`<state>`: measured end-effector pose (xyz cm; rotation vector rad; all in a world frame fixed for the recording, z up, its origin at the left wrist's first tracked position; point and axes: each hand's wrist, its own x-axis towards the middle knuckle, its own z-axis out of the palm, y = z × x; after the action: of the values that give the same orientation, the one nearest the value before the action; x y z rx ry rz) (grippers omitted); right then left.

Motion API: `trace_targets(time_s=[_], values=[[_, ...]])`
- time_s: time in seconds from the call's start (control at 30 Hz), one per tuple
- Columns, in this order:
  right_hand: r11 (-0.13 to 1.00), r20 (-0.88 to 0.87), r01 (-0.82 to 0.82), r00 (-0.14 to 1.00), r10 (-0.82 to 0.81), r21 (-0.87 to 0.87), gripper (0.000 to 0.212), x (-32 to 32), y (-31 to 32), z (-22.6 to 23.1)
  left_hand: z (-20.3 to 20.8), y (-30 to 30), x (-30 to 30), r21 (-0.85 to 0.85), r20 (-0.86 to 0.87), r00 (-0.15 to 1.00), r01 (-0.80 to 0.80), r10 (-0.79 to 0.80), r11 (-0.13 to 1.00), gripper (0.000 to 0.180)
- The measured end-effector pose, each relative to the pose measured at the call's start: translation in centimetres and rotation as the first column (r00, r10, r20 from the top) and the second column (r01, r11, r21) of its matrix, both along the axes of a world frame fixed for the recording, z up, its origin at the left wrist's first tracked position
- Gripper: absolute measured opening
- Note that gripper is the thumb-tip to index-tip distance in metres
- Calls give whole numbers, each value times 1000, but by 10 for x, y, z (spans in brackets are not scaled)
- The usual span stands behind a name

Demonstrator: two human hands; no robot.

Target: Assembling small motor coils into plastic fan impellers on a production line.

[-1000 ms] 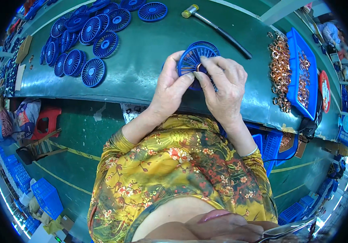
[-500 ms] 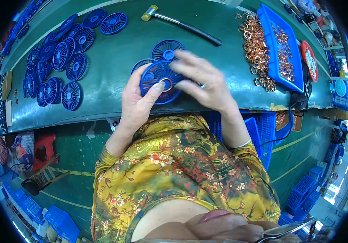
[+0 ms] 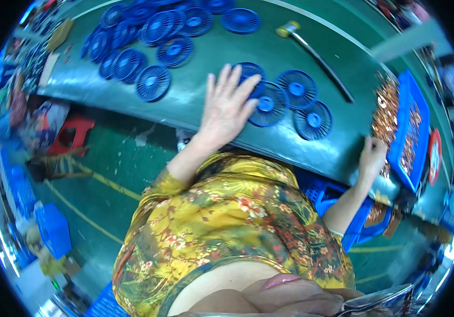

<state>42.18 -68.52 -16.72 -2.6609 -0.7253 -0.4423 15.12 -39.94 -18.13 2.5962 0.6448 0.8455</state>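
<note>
My left hand [image 3: 228,105] lies with spread fingers over the edge of a blue spoked plastic disc [image 3: 251,70], partly covering it. Touching or close beside it on the green table are three more such discs: one nearest me [image 3: 261,117], one further back [image 3: 296,89] and one to the right [image 3: 312,121]. At the right, my right hand [image 3: 373,154] is closed at the near left edge of a heap of copper-coloured rings [image 3: 385,113]. Its fingertips are pressed together; whatever they may hold is too small to make out.
A blue tray [image 3: 412,158] with more copper rings stands right of the heap, a red round dish [image 3: 434,156] beyond it. A mallet with a yellow head [image 3: 289,29] lies at the back. Many blue discs [image 3: 175,50] are piled at left. Blue crates [image 3: 356,222] stand below the table edge.
The disc and copper ring held between my hands have left my grasp. My left hand now rests flat on a disc, and my right hand has moved right to the rings. The view has turned.
</note>
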Motion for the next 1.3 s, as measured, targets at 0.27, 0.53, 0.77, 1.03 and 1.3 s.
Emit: trace_targets(time_s=[0.27,0.53,0.77,1.03,1.3], values=[[985,104,168,981,-163,-34,26,16,10,4,-2,35,-39,66,240,891,-411,385,909,43],[993,144,44,989,-29,-106,19,-11,19,2,-18,71,-89,48,38,718,-696,695,717,52],[934,87,-225,974,209,276,8,-38,44,17,-22,77,-94,-28,133,759,-640,637,768,68],[788,298,-509,856,422,346,17,-65,67,28,-9,52,-74,-374,378,762,-394,526,840,31],[487,372,-810,584,722,327,24,-119,120,45,34,-14,-10,-824,548,780,441,302,355,34]])
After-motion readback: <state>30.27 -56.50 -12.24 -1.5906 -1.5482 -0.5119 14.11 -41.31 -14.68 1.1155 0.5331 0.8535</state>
